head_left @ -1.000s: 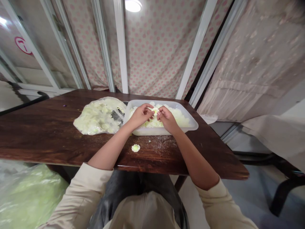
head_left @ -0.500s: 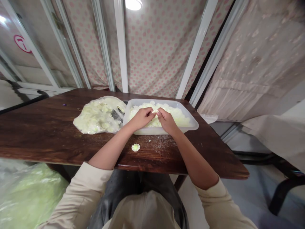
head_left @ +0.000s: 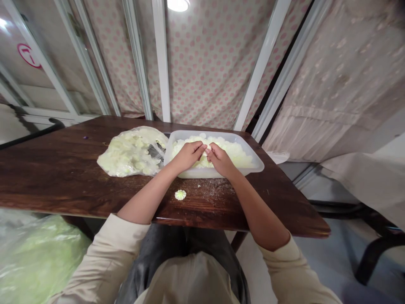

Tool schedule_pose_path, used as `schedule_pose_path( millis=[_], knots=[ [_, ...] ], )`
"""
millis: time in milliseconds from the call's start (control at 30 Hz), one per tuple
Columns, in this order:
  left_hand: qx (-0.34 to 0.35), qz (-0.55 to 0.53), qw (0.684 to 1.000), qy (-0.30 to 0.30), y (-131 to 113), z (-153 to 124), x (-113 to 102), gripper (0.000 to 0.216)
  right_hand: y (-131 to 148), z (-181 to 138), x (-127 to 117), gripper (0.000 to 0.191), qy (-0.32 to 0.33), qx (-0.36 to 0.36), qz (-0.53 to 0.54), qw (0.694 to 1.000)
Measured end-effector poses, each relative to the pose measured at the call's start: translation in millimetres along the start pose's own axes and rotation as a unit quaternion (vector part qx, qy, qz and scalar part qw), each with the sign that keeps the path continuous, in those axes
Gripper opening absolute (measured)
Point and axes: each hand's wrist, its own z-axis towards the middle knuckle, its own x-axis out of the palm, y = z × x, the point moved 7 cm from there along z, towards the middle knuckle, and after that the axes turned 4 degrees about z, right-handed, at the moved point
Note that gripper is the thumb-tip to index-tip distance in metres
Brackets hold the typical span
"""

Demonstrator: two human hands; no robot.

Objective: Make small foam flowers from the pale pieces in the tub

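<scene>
Over a translucent white plastic tub (head_left: 255, 167), my left hand (head_left: 190, 155) and my right hand (head_left: 220, 160) meet with thumbs and fingertips pinched together. Between them is a small pale piece (head_left: 207, 148), mostly covered by the fingers; its exact shape is hidden. Pale yellow-white, petal-like pieces (head_left: 238, 155) fill the tub in a heap. One round, scalloped flower-like piece (head_left: 180, 194), white with light green streaks, lies on the table in front of the tub. To the tub's left, a clear plastic bag (head_left: 126, 153) holds more pale pieces.
The dark brown wooden table (head_left: 57, 169) carries everything, with white crumbs scattered near its front edge. A large clear bag of light green material (head_left: 41, 261) stands below at the left. White-framed panels with a pink-dotted curtain (head_left: 209, 71) rise behind the table.
My fingers have shifted slightly around the small pale piece, and my fingertips sit closer together. The tub, the bag and the flower-like piece on the table stay where they were.
</scene>
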Motion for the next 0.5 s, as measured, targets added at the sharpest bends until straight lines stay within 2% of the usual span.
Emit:
schedule_pose_path(
  millis=[167,333,500],
  knots=[
    [0.003,-0.002,1.0,-0.006,1.7,-0.7,0.2,0.039,-2.6,0.9,1.1,0.026,0.007,0.007,-0.002,1.0],
    [0.026,-0.073,0.996,0.034,-4.9,-4.7,4.9,0.052,-6.0,1.6,-4.1,0.035,-0.02,0.014,0.011,1.0],
    [0.014,-0.03,0.999,0.04,-5.1,-4.4,6.1,0.042,-5.7,1.3,-7.9,0.038,-0.042,0.012,0.003,0.999]
  ],
)
